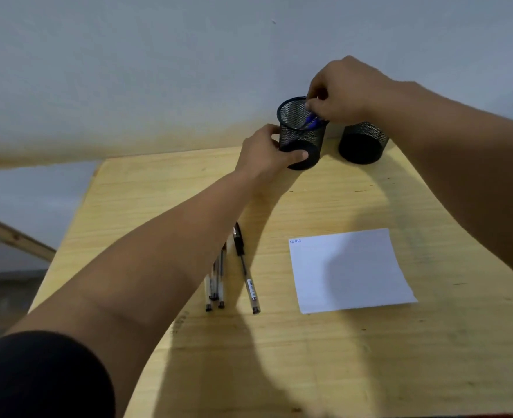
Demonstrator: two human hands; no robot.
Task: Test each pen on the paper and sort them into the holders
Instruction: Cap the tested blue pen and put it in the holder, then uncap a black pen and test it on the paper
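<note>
- Pens (pixel 222 279), loose and mostly clear-barrelled, are being shown lying together on the wooden table (pixel 369 357), just left of the white paper (pixel 348 270).
- Left mesh holder (pixel 302 132), tilted, is being gripped near its base by the left hand (pixel 267 153).
- Blue pen (pixel 311 120) is being pinched at that holder's mouth by the right hand (pixel 344 92).
- Second mesh holder (pixel 362 143) is being left upright beside it, near the wall (pixel 158 70).

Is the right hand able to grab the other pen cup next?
Probably yes. The second holder stands just under the right hand, nothing between them, but that hand first has to drop the blue pen.
</note>
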